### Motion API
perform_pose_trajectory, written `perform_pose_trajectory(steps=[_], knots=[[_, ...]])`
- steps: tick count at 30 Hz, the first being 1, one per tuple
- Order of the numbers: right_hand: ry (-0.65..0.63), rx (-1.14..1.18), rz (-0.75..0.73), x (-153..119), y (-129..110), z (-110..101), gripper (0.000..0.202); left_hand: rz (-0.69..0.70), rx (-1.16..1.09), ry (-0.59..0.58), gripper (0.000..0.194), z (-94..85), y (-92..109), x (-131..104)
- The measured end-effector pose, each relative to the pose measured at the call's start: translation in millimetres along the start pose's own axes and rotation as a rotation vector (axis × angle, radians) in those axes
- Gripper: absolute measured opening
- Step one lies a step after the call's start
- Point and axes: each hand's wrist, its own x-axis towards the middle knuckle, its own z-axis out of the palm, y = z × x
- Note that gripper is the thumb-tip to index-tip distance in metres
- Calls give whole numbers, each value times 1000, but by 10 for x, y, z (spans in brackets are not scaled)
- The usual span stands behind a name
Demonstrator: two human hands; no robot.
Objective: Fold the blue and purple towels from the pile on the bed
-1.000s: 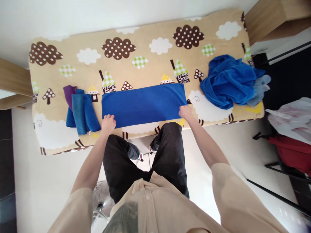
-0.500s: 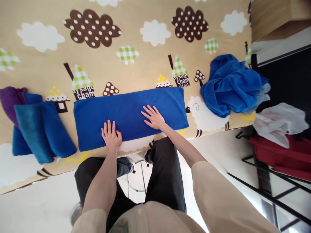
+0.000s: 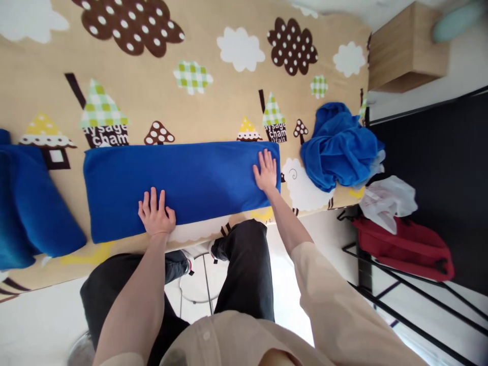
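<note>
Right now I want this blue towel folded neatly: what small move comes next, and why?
Probably lift the towel's right end with the right hand and carry it toward the left hand: the strip lies flat and long, with both palms pressing it.

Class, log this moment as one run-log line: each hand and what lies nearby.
left hand: flat on folded blue towel | right hand: flat on its right end | nearby: crumpled blue cloth

long blue towel (image 3: 190, 183) (folded into a narrow strip) lies flat, lengthwise along the table's near edge
</note>
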Motion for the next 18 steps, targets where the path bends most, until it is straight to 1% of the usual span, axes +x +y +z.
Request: perform_pose_trajectory(steps=[1, 2, 4, 5, 6, 8, 9, 10, 11, 15, 16, 17, 18], knots=[[-6, -14, 62, 74, 93, -57, 70, 0, -7, 2, 81, 5, -2, -2], [-17, -27, 114, 134, 134, -104, 70, -4, -13, 3, 81, 7, -2, -3], [-20, -56, 178, 189, 66, -152, 71, -19, -18, 6, 80, 6, 3, -5], [-18, -66, 168, 180, -23, -148, 71, -26, -20, 7, 80, 5, 6, -6], [-26, -71, 119, 153, -124, -128, 71, -30, -21, 9, 80, 5, 6, -6], [-89, -66, -63, 95, -289, -61, 72, -20, -21, 16, 80, 11, 1, -9], [-124, -61, -144, 92, -325, -28, 73, -11, -22, 20, 80, 16, -5, -10], [-139, -60, -176, 121, -323, -2, 74, -3, -26, 27, 79, 22, -12, -10], [-124, -67, -149, 185, -286, 11, 75, 3, -33, 34, 79, 29, -18, -10], [15, -106, 179, 587, -58, -52, 74, -7, -65, 62, 75, 47, -23, -7], [28, -108, 214, 629, -48, -74, 73, -7, -68, 67, 73, 48, -21, -9], [39, -109, 211, 611, -65, -84, 73, -6, -70, 68, 72, 49, -18, -11], [44, -110, 171, 527, -94, -78, 72, -6, -74, 68, 72, 49, -14, -16]])
